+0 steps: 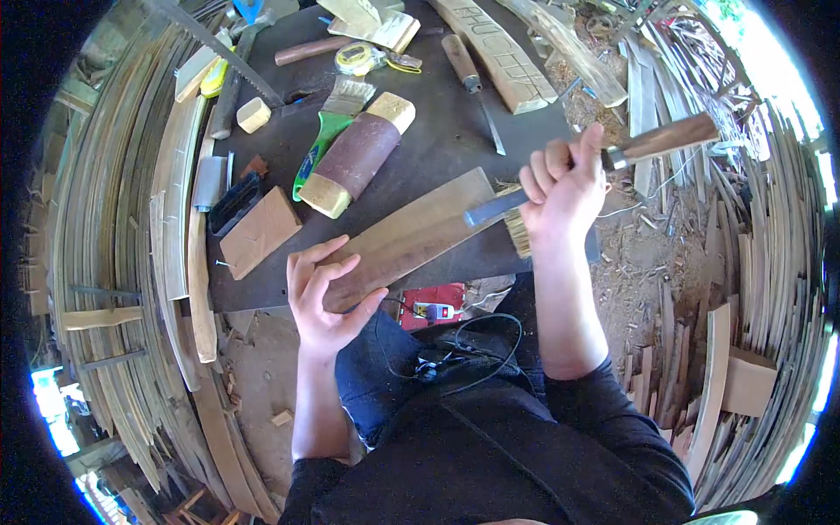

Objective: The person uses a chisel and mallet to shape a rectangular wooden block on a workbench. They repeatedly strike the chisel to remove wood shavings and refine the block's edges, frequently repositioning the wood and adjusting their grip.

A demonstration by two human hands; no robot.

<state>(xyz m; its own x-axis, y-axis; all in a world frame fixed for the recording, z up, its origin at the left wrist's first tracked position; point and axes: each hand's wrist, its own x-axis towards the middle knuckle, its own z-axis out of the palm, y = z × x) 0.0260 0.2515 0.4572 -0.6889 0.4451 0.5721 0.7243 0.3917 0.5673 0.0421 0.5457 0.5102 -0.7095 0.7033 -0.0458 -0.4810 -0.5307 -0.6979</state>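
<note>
My right hand (564, 188) is wrapped round a chisel (674, 137), near where its wooden handle meets the metal. Its flat blade points left, over the right part of a flat wooden board (420, 223); I cannot tell whether it touches the wood. The board lies slantwise at the bench's near edge. My left hand (319, 297) holds the board's left end, fingers at the far edge and thumb at the near one. Pale brush bristles (518, 234) show beside my right wrist; the rest of that brush is hidden.
On the dark bench (437, 131) lie a sandpaper-wrapped block (363, 157), a green-handled paintbrush (325, 140), another chisel (464, 66), a tape measure (357, 59), a wood block (261, 232) with a screw and a carved plank (494, 52). A saw blade (219, 48) crosses the upper left. Stacked wood strips flank both sides.
</note>
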